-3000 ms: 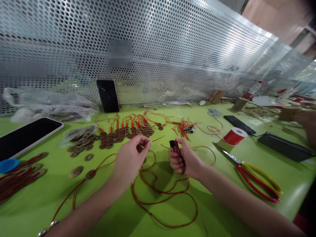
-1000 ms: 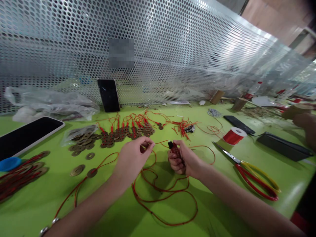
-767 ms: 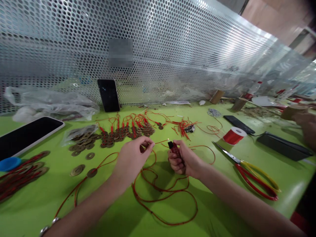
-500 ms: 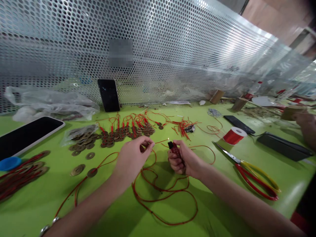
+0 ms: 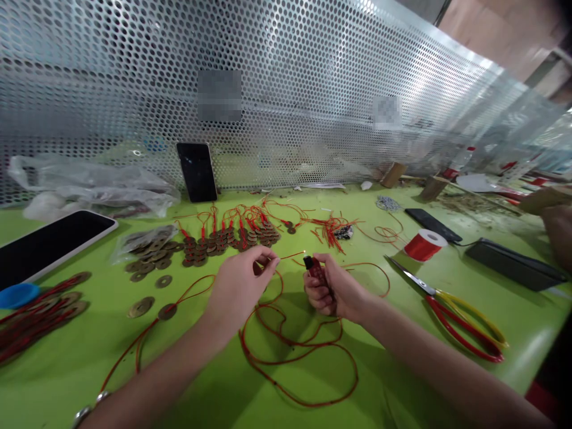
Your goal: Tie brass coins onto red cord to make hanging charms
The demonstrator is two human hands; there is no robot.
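Between thumb and forefinger, my left hand (image 5: 241, 283) pinches a thin red cord (image 5: 292, 257), its tip pointing right. My right hand (image 5: 328, 289) is wrapped round a dark red lighter (image 5: 318, 273), thumb at its top. A small flame glows at the cord's tip, just above the lighter's black head. Below both hands a long loop of red cord (image 5: 308, 405) lies on the green table (image 5: 402, 381). Left of my left hand, a bronze-coloured coin with a hole (image 5: 167, 311) is threaded on red cord.
Red-tied coins (image 5: 223, 241) and loose coins (image 5: 154, 256) lie behind my left hand. Open scissors (image 5: 447, 310) and a red thread spool (image 5: 424, 244) lie to the right. A phone (image 5: 196, 173) leans on the perforated screen (image 5: 286, 89). Another person's hand (image 5: 558, 229) shows at far right.
My two hands, the cord and the lighter stay almost still. At the far right, the other person's hand and the brown piece by it have shifted slightly.
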